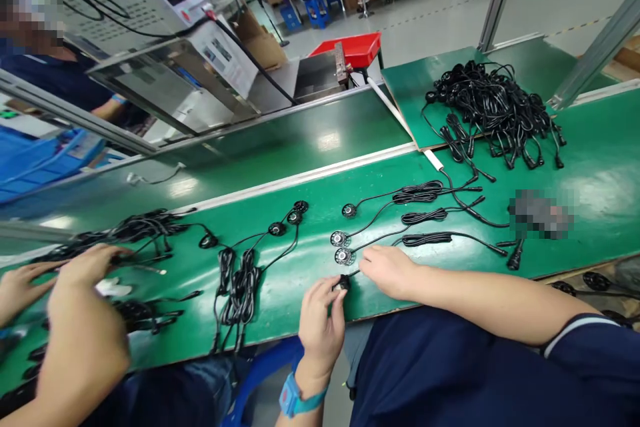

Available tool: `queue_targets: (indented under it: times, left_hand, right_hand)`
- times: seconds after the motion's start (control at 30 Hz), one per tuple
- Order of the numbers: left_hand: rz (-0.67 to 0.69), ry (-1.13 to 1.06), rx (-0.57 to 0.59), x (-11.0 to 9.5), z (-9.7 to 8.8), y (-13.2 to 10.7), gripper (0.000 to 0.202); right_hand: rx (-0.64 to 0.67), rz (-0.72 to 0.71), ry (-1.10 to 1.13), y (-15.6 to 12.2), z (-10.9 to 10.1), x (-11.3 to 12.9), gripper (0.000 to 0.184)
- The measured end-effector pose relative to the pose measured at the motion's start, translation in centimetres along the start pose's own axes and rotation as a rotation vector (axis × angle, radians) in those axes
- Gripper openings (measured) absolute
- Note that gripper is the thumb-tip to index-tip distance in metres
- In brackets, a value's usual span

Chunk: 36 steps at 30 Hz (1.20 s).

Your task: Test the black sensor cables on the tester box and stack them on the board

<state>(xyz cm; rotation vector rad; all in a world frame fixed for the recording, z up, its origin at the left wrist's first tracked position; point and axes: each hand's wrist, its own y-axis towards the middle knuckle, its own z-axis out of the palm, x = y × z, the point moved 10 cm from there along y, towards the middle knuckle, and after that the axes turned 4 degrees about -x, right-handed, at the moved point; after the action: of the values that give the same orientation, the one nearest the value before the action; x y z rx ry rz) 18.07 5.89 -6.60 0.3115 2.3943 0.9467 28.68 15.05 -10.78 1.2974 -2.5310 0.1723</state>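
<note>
My left hand, with a blue strap at the wrist, pinches a small black round cable head near the table's front edge. Just to its right, my right hand is closed on the short black cable that runs from this head; its fingertips are partly hidden. Beyond my hands lie several similar corded parts, their round heads to the left and their bundled black cables stretching right to thin connector ends.
A large tangled heap of black cables rests on a green board at the back right. More bundled cables lie to the left, where a co-worker's hands handle parts. A pixelated object is at the right.
</note>
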Motion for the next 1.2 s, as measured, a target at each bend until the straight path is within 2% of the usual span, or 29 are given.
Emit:
queue_targets:
  times: [0.1,0.2,0.4,0.5,0.6,0.7,0.8,0.87,0.93,1.03,1.2]
  left_hand:
    - [-0.117,0.019,0.012,2.4,1.1,0.4,0.003]
    - [-0.228,0.078,0.012,4.3,1.4,0.6,0.007]
    - [-0.253,0.096,0.033,4.6,1.1,1.0,0.017]
    - [-0.248,0.055,0.037,4.8,1.0,1.1,0.017]
    - [-0.211,0.014,0.08,4.7,1.6,1.2,0.013]
    - [-0.249,0.024,0.102,5.1,2.2,1.0,0.016]
    - [-0.324,0.055,0.074,5.7,2.1,0.5,0.032]
    - [-0.311,0.066,0.073,5.6,2.3,0.5,0.046]
    - [-0.259,0.062,0.1,5.3,2.7,0.6,0.046]
    - [-0.208,0.05,0.118,5.2,3.1,0.8,0.035]
    - [-0.247,0.069,0.123,6.2,3.1,0.5,0.033]
  right_hand:
    - [-0.004,0.005,-0.019,0.4,0.9,-0.1,0.015]
    - [-0.025,0.0,-0.025,0.1,1.2,-0.1,0.016]
    - [-0.084,-0.032,-0.011,-0.2,0.7,0.2,0.012]
    - [-0.178,-0.034,-0.008,-0.8,-0.5,0.0,0.011]
    - [-0.297,-0.028,0.014,-1.6,-3.3,-0.7,0.02]
    - [-0.336,0.038,0.003,-2.5,-7.1,-3.8,0.024]
    - [-0.294,0.293,-0.055,-3.7,-10.5,-10.6,0.023]
    - [-0.203,0.484,-0.075,-4.8,-11.5,-15.7,0.031]
    - [-0.098,0.58,-0.069,-5.6,-11.4,-19.4,0.039]
    - [-0.034,0.586,-0.056,-5.7,-10.9,-22.0,0.04]
    - [0.028,0.595,-0.015,-5.0,-10.1,-22.7,0.04]
